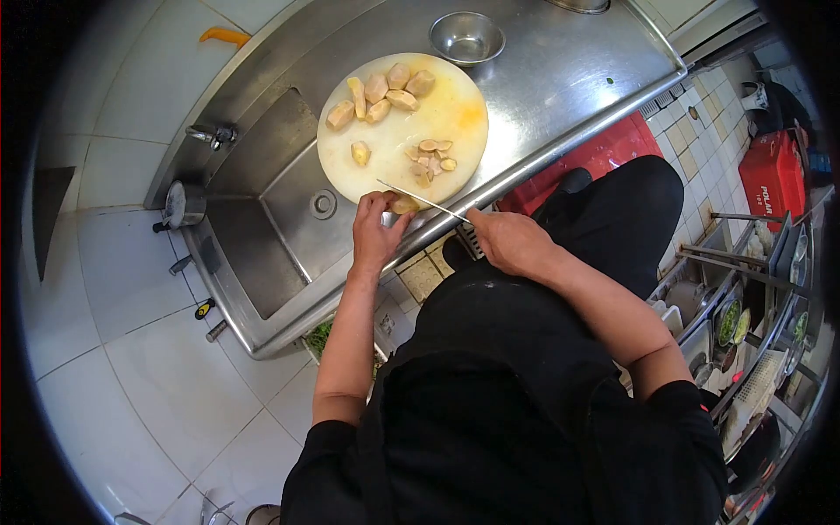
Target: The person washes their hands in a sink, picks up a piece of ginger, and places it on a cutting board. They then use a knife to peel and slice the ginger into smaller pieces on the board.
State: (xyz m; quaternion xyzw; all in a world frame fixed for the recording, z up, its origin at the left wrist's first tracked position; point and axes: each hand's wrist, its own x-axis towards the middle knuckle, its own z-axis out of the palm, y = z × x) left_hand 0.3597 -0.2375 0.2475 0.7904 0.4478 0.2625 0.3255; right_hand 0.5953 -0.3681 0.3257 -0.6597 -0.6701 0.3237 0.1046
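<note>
A round white cutting board (455,118) lies on the steel counter beside the sink. On it sit several peeled yellowish vegetable pieces (378,90) at the far side and a small pile of thin slices (431,156) near the middle. My left hand (374,232) pins one more piece (404,205) at the board's near edge. My right hand (506,240) grips a knife (422,200) whose blade lies across that piece.
A small steel bowl (467,37) stands beyond the board. The sink basin (262,188) with taps (213,134) is to the left. A red crate (604,153) sits under the counter; shelves with dishes (744,324) are at right.
</note>
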